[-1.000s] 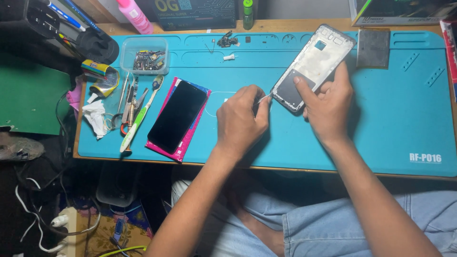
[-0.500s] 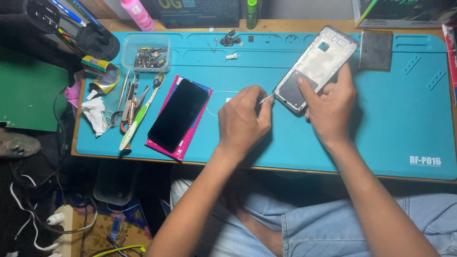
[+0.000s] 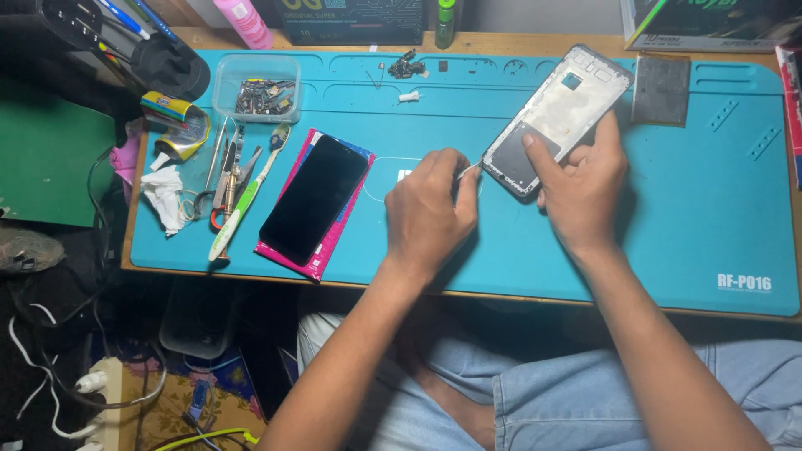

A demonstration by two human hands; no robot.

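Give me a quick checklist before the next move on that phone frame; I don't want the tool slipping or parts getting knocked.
1. Right hand grips the phone frame: ok.
2. Left hand pinches the thin tool: ok.
3. Tool tip meets the frame's lower corner: cannot tell, too small.
4. Black screen panel lies apart from both hands: ok.
5. Frame flat on the blue mat: not ok, tilted up.

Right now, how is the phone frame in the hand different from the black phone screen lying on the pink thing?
The phone frame is silvery, open and tilted, gripped by the right hand. The black phone screen is dark, smooth and lies flat on a pink pad, untouched. The left hand pokes a thin tool at the frame only. Both are long rectangles.
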